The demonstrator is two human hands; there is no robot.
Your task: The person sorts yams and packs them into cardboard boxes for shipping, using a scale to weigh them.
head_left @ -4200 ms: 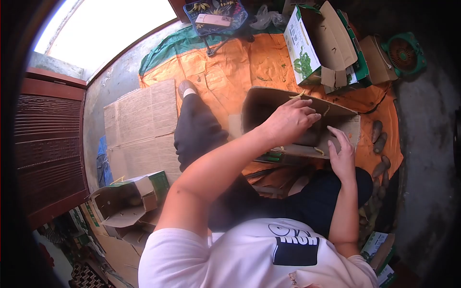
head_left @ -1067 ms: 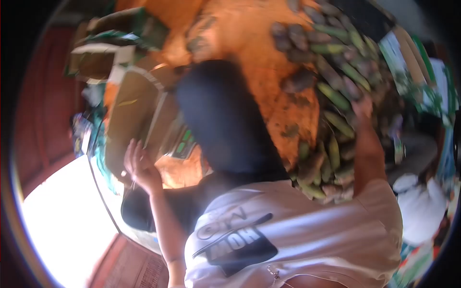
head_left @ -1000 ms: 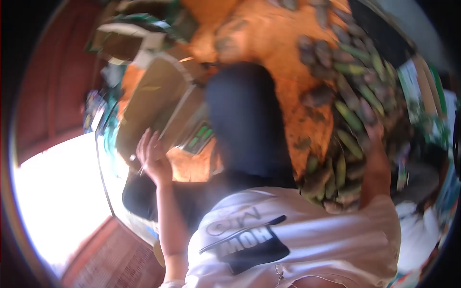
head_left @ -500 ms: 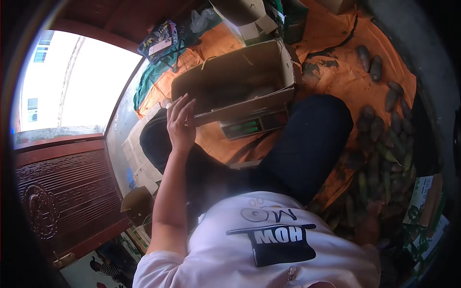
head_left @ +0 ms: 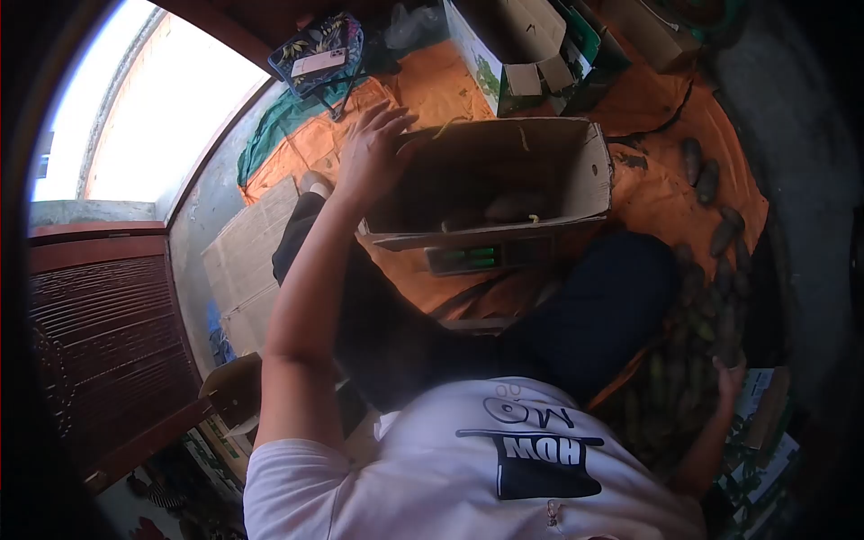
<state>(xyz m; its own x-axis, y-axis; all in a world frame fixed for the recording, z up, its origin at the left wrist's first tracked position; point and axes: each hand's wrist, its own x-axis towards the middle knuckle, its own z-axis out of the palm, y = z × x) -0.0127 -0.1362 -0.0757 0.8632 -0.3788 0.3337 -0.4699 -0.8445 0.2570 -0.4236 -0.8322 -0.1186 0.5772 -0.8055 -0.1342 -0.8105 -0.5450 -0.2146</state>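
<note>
My left hand (head_left: 371, 155), fingers spread, is at the left end of an open cardboard box (head_left: 490, 239), beside its far corner. A few tubers (head_left: 515, 207) lie in the box's shaded bottom. The box sits above a scale with a lit green display (head_left: 461, 259), close in front of my knees. On the right, my right hand (head_left: 729, 376) is down at a heap of long brown and greenish tubers (head_left: 673, 378). Its thumb and fingers close around the lower end of a long brown tuber (head_left: 726, 331); the hand's grip is partly in shadow.
An orange sheet (head_left: 441, 76) covers the floor. More cartons (head_left: 504, 49) stand at the back, near a small stool with a phone (head_left: 319, 63) on it. Single tubers (head_left: 707, 180) lie on the right, flattened cardboard (head_left: 247, 261) on the left. A green-white box (head_left: 760, 405) stands beside the heap.
My view has shifted, so the box appears lower and further right. My left hand has moved from the box's near left corner toward its far one. My right hand has reached farther into the heap.
</note>
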